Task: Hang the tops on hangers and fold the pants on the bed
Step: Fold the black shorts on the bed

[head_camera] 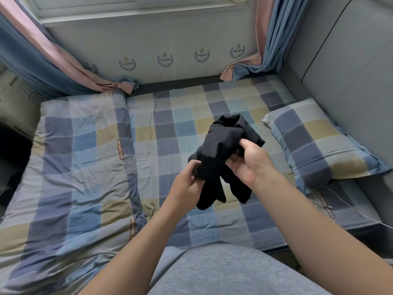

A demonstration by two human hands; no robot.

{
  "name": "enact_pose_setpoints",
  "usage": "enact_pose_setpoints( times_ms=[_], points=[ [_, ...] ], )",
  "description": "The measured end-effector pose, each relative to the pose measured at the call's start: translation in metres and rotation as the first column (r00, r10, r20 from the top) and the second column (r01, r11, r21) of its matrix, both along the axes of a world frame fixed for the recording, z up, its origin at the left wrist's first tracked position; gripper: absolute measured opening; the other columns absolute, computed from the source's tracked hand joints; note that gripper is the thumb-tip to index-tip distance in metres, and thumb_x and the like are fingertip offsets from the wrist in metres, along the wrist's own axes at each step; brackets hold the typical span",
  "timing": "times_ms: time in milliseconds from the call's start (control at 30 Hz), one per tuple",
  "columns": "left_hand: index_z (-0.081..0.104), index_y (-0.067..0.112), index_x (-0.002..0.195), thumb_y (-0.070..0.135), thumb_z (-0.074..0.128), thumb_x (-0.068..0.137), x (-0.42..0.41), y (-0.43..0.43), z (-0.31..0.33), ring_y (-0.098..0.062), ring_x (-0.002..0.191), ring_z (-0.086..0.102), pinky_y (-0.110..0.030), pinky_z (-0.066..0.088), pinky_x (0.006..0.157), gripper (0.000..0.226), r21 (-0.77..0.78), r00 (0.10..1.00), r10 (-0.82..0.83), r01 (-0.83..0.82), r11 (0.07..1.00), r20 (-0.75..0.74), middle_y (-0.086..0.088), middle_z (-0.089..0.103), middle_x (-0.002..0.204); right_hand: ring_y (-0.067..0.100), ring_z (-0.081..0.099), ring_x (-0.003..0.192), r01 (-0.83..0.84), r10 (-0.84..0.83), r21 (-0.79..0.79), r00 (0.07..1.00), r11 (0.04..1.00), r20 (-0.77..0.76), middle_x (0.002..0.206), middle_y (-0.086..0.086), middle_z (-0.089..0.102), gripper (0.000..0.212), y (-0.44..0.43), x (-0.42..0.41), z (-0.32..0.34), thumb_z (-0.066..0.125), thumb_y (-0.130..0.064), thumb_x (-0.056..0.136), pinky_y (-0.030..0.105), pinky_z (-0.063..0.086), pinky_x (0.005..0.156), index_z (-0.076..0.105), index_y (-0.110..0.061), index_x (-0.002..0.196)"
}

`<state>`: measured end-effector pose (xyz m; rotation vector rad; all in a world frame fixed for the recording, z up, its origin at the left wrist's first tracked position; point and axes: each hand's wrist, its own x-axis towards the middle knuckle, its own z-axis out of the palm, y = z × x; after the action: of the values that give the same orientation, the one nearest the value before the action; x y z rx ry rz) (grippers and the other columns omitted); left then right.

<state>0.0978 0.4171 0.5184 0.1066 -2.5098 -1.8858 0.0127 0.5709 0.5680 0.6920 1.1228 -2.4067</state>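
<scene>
1. Holding a bunched black garment (221, 141) in the air above the bed (170, 116), both hands show in the head view.
2. The left hand (187, 182) fingers pinch its lower edge; the right hand (251, 165) fingers curl around its middle.
3. A checked pillow (319, 141) lies at the right, a quilt (74, 156) at the left.

The garment (223, 145) sits between the left hand (188, 183) and right hand (249, 165), over the bed (170, 116), with the quilt (80, 167) left of them and the pillow (314, 141) to their right.
</scene>
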Motion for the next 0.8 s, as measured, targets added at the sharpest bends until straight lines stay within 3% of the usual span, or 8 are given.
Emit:
enact_pose_setpoints(
  times_ms=[67, 233, 333, 433, 533, 633, 700, 800],
  points=[
    [0.064, 0.019, 0.111, 0.019, 0.053, 0.098, -0.004, -0.005, 0.004, -0.032, 0.098, 0.065, -0.051, 0.051, 0.089, 0.017, 0.088, 1.0, 0.02, -0.022, 0.996, 0.023, -0.011, 0.07, 0.101, 0.03, 0.076, 0.081, 0.023, -0.023, -0.011, 0.999, 1.0, 0.045, 0.093, 0.018, 0.076, 0.025, 0.002, -0.002, -0.006, 0.045, -0.016, 0.106, 0.041, 0.061, 0.06, 0.063, -0.003, 0.119],
    [0.07, 0.024, 0.106, 0.015, 0.053, 0.104, -0.009, -0.01, 0.026, -0.022, 0.097, 0.073, -0.04, 0.06, 0.085, 0.019, 0.348, 0.969, 0.189, -0.233, 0.908, 0.157, -0.001, 0.076, 0.099, 0.029, 0.066, 0.112, -0.186, 0.182, 0.132, 0.982, 0.974, 0.045, 0.119, 0.01, 0.07, 0.026, 0.011, 0.006, -0.025, 0.053, -0.027, 0.102, 0.051, 0.058, 0.084, 0.061, -0.012, 0.123],
    [0.068, 0.015, 0.11, 0.015, 0.052, 0.104, -0.01, -0.014, 0.033, -0.025, 0.098, 0.073, -0.039, 0.061, 0.082, 0.017, 0.446, 0.947, 0.229, -0.308, 0.84, 0.224, -0.008, 0.076, 0.105, 0.019, 0.047, 0.13, -0.36, 0.397, 0.409, 0.918, 0.839, -0.006, 0.144, -0.005, 0.05, 0.061, 0.014, 0.019, -0.034, 0.066, -0.038, 0.094, 0.054, 0.042, 0.108, 0.041, -0.024, 0.148],
    [0.066, 0.011, 0.112, 0.015, 0.053, 0.103, -0.013, -0.014, 0.04, -0.028, 0.097, 0.072, -0.042, 0.061, 0.08, 0.016, 0.529, 0.927, 0.228, -0.36, 0.769, 0.299, -0.013, 0.073, 0.107, 0.012, 0.049, 0.127, -0.442, 0.583, 0.55, 0.806, 0.709, -0.103, 0.143, -0.009, 0.045, 0.086, 0.009, 0.038, -0.039, 0.075, -0.05, 0.08, 0.036, 0.046, 0.101, 0.032, -0.031, 0.152],
    [0.066, 0.009, 0.111, 0.015, 0.055, 0.102, -0.016, -0.01, 0.044, -0.028, 0.095, 0.072, -0.041, 0.061, 0.075, 0.016, 0.573, 0.921, 0.203, -0.368, 0.732, 0.331, -0.011, 0.073, 0.101, 0.013, 0.066, 0.113, -0.538, 0.76, 0.628, 0.636, 0.563, -0.136, 0.124, -0.007, 0.067, 0.067, -0.004, 0.053, -0.048, 0.077, -0.048, 0.075, 0.04, 0.053, 0.1, 0.053, -0.031, 0.135],
    [0.068, 0.009, 0.102, 0.012, 0.057, 0.1, -0.016, -0.01, 0.044, -0.026, 0.088, 0.072, -0.04, 0.06, 0.073, 0.012, 0.616, 0.928, 0.183, -0.355, 0.703, 0.326, -0.01, 0.072, 0.092, 0.021, 0.067, 0.106, -0.407, 0.77, 0.805, 0.631, 0.431, -0.093, 0.107, -0.001, 0.073, 0.03, -0.006, 0.048, -0.063, 0.064, -0.019, 0.087, 0.045, 0.054, 0.095, 0.066, -0.024, 0.117],
    [0.068, 0.01, 0.093, 0.014, 0.06, 0.097, -0.013, -0.014, 0.04, -0.025, 0.083, 0.068, -0.04, 0.059, 0.071, 0.01, 0.551, 0.919, 0.233, -0.379, 0.744, 0.318, -0.01, 0.068, 0.086, 0.03, 0.067, 0.099, -0.329, 0.73, 0.855, 0.679, 0.4, -0.08, 0.097, 0.006, 0.073, 0.021, 0.002, 0.04, -0.071, 0.056, -0.006, 0.091, 0.044, 0.054, 0.088, 0.07, -0.017, 0.103],
    [0.063, 0.002, 0.092, 0.02, 0.062, 0.087, -0.012, -0.029, 0.027, -0.026, 0.074, 0.059, -0.039, 0.048, 0.066, 0.019, 0.135, 0.886, 0.33, -0.389, 0.911, 0.324, -0.012, 0.06, 0.076, 0.026, 0.066, 0.089, -0.214, 0.645, 0.863, 0.748, 0.457, -0.157, 0.087, 0.001, 0.073, 0.026, 0.014, 0.025, -0.069, 0.055, -0.005, 0.095, 0.033, 0.052, 0.074, 0.07, -0.025, 0.086]
  ],
)
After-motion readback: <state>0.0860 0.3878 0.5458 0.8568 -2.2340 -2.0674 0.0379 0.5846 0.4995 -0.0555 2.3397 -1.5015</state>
